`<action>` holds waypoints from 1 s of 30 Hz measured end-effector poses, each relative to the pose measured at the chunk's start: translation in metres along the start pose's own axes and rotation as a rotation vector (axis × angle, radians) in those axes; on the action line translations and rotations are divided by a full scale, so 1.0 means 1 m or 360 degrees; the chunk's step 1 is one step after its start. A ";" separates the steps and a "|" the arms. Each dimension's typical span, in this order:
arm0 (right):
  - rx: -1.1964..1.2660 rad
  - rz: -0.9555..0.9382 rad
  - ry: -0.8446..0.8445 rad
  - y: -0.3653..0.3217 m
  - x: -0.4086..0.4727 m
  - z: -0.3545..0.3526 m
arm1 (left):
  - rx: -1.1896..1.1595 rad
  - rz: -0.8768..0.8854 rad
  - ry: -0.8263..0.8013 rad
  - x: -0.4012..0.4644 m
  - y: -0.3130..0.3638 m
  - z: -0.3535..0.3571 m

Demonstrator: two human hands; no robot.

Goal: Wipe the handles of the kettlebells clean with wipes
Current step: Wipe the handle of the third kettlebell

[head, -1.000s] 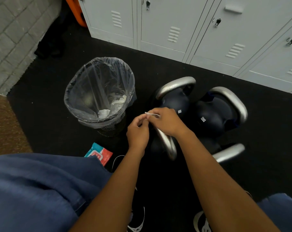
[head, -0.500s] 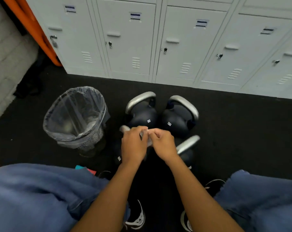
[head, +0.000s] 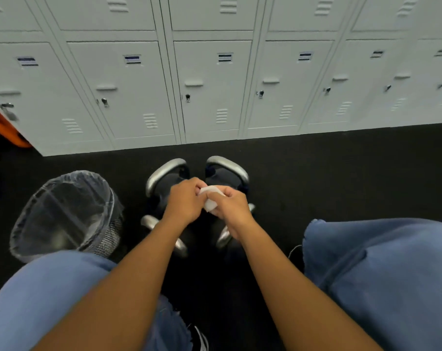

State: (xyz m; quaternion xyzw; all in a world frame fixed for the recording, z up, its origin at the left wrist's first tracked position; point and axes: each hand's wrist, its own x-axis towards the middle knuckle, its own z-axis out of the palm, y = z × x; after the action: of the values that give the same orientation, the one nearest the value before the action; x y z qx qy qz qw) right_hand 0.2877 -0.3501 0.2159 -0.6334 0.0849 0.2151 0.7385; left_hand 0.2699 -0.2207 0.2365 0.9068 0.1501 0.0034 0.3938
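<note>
Head view: my left hand (head: 187, 202) and right hand (head: 231, 207) together pinch a crumpled white wipe (head: 211, 200) just above four dark kettlebells with silver handles (head: 161, 176); a plastic-lined mesh bin (head: 65, 214) stands left of my grip.

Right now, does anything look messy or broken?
Nothing stands out. Both hands, left and right, hold a white wipe above the kettlebells; the lined bin stands upright beside them.
</note>
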 end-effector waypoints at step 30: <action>-0.0422 0.0390 0.0868 0.033 0.154 -0.094 | -0.1596 -0.0967 -0.0458 0.113 0.019 0.135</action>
State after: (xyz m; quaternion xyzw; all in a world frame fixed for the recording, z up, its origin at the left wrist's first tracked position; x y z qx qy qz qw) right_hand 0.4251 -0.4053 0.1076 -0.7435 0.3264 0.1340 0.5681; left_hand 0.3997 -0.2983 0.1447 0.5185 0.3279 -0.1616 0.7730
